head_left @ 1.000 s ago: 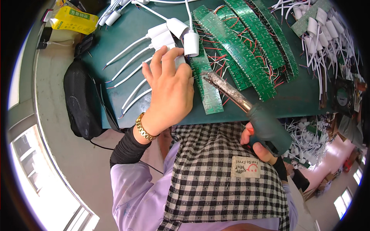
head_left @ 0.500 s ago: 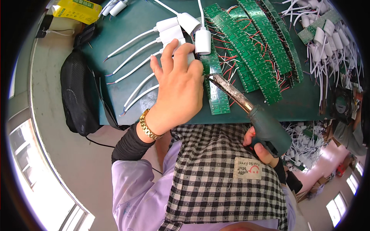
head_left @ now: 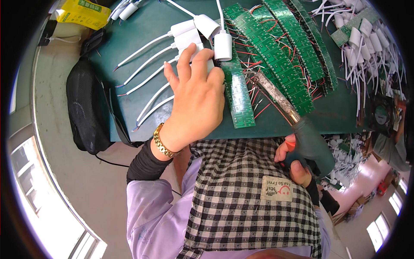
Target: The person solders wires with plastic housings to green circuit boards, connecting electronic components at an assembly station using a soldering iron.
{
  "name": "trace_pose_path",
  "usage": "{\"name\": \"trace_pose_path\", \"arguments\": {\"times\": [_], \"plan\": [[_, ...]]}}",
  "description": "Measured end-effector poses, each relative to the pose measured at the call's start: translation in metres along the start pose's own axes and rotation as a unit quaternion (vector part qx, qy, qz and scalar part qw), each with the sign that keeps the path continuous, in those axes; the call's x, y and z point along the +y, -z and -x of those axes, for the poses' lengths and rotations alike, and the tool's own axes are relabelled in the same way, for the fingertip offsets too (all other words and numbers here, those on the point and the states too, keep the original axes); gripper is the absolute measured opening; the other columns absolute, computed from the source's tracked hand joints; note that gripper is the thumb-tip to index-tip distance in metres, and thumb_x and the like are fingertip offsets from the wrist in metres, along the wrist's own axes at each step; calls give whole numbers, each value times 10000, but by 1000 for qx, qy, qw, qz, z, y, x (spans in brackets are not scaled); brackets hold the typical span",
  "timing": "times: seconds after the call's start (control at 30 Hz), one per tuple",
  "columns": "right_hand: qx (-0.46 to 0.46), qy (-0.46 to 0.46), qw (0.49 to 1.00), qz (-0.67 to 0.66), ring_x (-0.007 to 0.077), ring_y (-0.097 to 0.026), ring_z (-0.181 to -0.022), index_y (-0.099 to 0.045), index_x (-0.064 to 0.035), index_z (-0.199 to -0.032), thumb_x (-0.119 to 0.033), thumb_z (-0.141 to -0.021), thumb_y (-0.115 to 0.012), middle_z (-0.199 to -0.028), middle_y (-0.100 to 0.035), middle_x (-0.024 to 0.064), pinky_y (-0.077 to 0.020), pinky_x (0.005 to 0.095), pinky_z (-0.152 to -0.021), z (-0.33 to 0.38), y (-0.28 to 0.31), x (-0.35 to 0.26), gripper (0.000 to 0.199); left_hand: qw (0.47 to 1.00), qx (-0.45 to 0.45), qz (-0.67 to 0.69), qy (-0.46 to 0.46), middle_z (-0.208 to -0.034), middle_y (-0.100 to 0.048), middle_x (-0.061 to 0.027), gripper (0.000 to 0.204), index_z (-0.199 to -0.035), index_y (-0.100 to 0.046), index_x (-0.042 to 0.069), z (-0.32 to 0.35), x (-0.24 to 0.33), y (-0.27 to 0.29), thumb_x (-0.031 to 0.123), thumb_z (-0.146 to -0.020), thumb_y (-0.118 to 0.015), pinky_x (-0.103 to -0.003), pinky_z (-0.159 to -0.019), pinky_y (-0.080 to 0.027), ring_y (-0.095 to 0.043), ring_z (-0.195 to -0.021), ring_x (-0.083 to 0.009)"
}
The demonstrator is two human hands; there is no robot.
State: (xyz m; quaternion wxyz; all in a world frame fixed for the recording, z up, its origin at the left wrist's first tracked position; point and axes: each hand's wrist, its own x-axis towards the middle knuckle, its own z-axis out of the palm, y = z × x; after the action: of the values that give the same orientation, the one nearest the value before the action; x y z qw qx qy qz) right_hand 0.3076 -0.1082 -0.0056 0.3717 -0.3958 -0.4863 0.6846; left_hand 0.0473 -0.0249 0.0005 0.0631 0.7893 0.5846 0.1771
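Observation:
My left hand (head_left: 196, 97) lies palm down over several white cylindrical sockets (head_left: 186, 39) whose white cables (head_left: 148, 77) run out to the left. Its outer fingers are spread and bent, the index is curled, and the thumb and anything pinched under it are hidden. Just right of it is a narrow green circuit board strip (head_left: 240, 99). My right hand (head_left: 293, 159) grips a dark green soldering gun (head_left: 312, 144) near the table's front edge. The gun's metal tip points up and left, among red and white wires (head_left: 255, 71) between the board strips.
More green board strips (head_left: 280, 64) overlap on the table at right. A pile of white sockets and cables (head_left: 366, 47) sits at far right. At left are a black mesh pouch (head_left: 88, 103) and a yellow packet (head_left: 84, 13). A fan-like device (head_left: 381, 116) stands by the right edge.
The soldering gun's tip has moved right, away from my left hand and the narrow board strip. My left hand keeps nearly the same pose.

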Motion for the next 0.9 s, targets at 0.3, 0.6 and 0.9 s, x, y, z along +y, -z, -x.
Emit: {"name": "trace_pose_path", "arguments": {"times": [0.3, 0.6, 0.9], "plan": [[22, -17, 1000, -9, 198, -520, -677, -358, 5, -1247, -435, -832, -591, -764, -515, 111, -458, 330, -649, -1, -2, 2, 647, 1000, -9, -11, -1, -1242, -396, -201, 126, -843, -532, -11, 0, 1, 1, 40, -730, -555, -752, -873, -191, -263, -1243, -454], [37, 9, 999, -30, 199, -520, -668, -371, -1, -1232, -451, -822, -596, -749, -512, 111, -458, 326, -629, 2, -3, 2, 649, 999, 13, 38, -13, -1243, -425, -185, 127, -846, -519, 36, 4, -7, -3, 12, -742, -586, -557, -997, -237, -307, -1229, -447], [-16, 1, 1000, -14, 194, -526, -691, -365, -9, -1226, -437, -836, -592, -777, -516, 102, -457, 323, -642, 4, 3, 5, 622, 998, -50, 13, -36, -1277, -367, -234, 125, -851, -502, 30, 2, -1, 11, 12, -758, -583, -585, -997, -218, -277, -1254, -456]]}}
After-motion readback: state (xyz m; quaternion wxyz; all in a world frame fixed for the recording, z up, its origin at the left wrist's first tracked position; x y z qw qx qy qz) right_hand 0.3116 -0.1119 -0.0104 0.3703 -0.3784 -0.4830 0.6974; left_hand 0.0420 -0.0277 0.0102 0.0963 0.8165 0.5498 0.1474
